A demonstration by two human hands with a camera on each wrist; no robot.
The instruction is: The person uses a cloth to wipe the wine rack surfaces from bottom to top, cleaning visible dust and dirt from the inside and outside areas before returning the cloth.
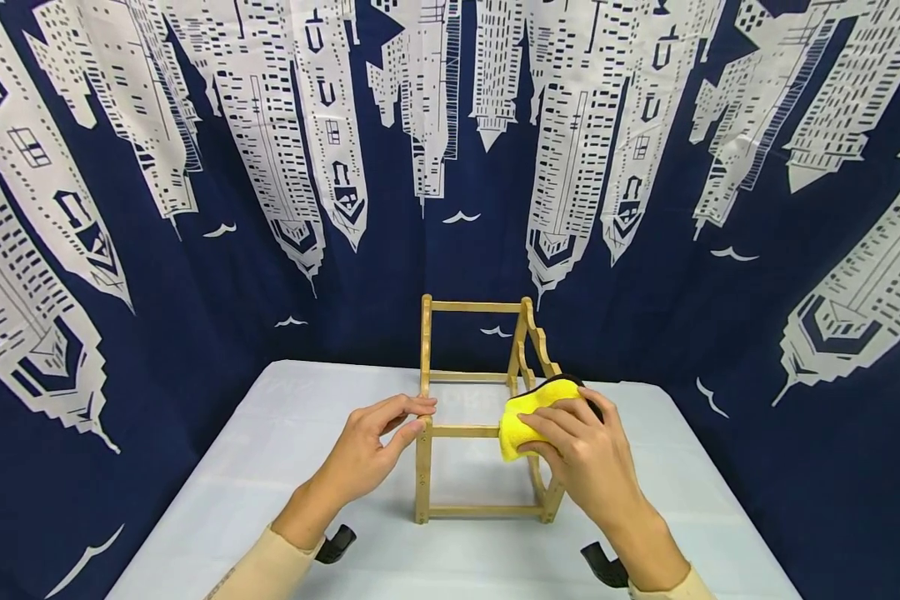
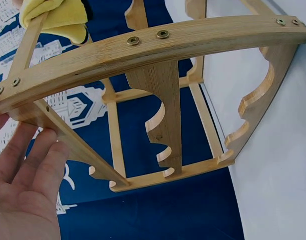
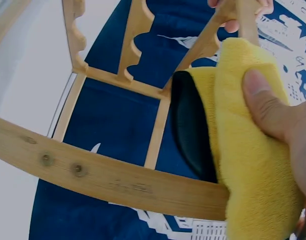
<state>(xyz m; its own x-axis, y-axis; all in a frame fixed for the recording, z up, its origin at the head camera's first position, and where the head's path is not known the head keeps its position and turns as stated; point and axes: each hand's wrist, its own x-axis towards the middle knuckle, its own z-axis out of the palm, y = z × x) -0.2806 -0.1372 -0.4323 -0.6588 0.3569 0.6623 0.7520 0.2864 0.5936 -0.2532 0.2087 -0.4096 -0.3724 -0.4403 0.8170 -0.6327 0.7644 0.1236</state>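
Observation:
A wooden rack (image 1: 423, 475) with scalloped slats stands on the white table, its front facing me. At its upper front left corner, my left hand (image 1: 375, 450) grips the frame between thumb and fingers; in the left wrist view the fingers (image 2: 40, 155) lie against the wood. My right hand (image 1: 588, 454) holds a yellow cloth (image 1: 521, 421) with a black side over the upper front right corner. Seen from the right wrist, the thumb presses the folded cloth (image 3: 252, 170) against the rack, hiding the corner beneath it.
The white table (image 1: 307, 433) extends around the rack on both sides. Behind and beside it hangs a dark blue curtain (image 1: 390, 267) printed with white buildings and birds. Black wrist mounts (image 1: 336, 546) show below both hands.

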